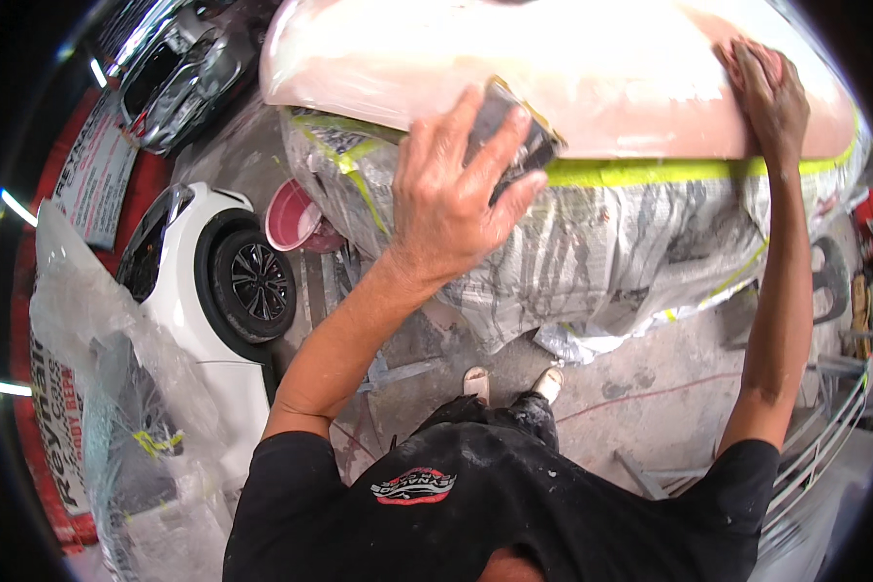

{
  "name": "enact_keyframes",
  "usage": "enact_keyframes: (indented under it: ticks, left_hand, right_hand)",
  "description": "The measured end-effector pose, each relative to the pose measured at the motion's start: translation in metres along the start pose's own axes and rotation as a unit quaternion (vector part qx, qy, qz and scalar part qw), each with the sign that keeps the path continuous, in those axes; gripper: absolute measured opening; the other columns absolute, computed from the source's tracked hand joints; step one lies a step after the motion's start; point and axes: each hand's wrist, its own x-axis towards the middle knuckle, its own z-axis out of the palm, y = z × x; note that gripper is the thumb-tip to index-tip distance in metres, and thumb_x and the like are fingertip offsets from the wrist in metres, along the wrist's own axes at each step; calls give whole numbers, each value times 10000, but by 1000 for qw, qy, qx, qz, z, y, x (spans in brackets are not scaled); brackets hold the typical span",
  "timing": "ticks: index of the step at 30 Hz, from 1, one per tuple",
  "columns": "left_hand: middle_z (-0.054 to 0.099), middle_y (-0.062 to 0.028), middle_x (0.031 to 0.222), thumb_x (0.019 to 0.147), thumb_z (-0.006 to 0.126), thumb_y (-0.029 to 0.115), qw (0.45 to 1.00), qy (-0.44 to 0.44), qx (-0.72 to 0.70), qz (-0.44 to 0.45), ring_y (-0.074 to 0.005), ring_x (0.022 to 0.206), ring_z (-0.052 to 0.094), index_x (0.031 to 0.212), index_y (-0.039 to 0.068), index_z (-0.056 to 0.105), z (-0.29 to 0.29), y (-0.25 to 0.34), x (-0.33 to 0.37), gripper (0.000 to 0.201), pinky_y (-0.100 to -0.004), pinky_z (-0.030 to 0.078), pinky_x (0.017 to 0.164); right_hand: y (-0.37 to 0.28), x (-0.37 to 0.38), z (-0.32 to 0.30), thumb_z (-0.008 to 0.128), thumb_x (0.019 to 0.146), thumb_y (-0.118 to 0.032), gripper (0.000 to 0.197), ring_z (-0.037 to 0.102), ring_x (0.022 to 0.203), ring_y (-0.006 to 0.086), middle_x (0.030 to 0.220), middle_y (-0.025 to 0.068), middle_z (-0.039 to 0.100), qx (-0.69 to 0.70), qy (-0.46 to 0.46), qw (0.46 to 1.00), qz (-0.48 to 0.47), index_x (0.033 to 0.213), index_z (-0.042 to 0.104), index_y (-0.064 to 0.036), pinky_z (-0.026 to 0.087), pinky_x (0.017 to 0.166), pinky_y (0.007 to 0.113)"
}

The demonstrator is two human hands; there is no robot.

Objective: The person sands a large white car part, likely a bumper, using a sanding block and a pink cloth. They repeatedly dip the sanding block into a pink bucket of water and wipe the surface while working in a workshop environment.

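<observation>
My left hand (pixel 451 184) grips a dark sanding block (pixel 514 136) with a yellowish-brown edge of paper showing. The block is tilted at the near edge of a glossy white and pinkish car panel (pixel 640 87). Farther right and higher on that panel rests my right hand (pixel 774 102), its fingers closed on a crumpled pink rag (pixel 761 64). The rag's underside is hidden, and a sponge cannot be ruled out. Bright yellow masking tape (pixel 650 173) runs below the panel's edge, above grey-streaked plastic sheeting (pixel 611 242).
A pink bucket (pixel 292 215) stands left of the sheeting. Beyond it is a white car (pixel 189 262) with a black wheel (pixel 252 279). Clear plastic film (pixel 126 388) hangs at the left. Metal racks (pixel 815 436) stand at the right, and a thin red line (pixel 650 390) crosses the concrete floor.
</observation>
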Motion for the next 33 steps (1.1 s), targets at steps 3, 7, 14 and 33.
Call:
enact_keyframes:
  ticks: [3,7,14,33]
  left_hand:
    - [717,-255,1220,880,765,490,998,29,43,-23,-402,1119,661,1224,81,767,5,-62,26,534,-487,528,975]
    - [718,-210,1274,907,725,479,970,-28,-18,-240,-387,1173,655,1220,93,767,13,-128,63,498,-467,502,1022]
    - [719,-185,1271,949,684,459,998,46,31,-39,-370,1190,645,1262,107,736,14,-23,-9,474,-502,482,1023]
    - [724,-179,1224,915,690,538,955,30,137,-260,-358,1128,644,1256,86,734,-11,-168,14,569,-502,471,1048]
  right_hand:
    - [1,1,17,693,943,-447,464,699,1094,369,1172,182,737,110,29,994,-2,1203,732,-65,518,974,439]
    - [-3,6,4,693,955,-421,437,705,1098,339,1184,160,744,81,19,996,-6,1208,740,-68,522,976,409]
    - [0,0,-1,695,977,-389,409,709,1125,287,1182,147,752,89,5,995,35,1214,742,-58,514,1013,379]
    - [-12,5,2,714,981,-324,373,699,1121,240,1193,123,749,107,-2,992,62,1199,737,-22,513,1009,352]
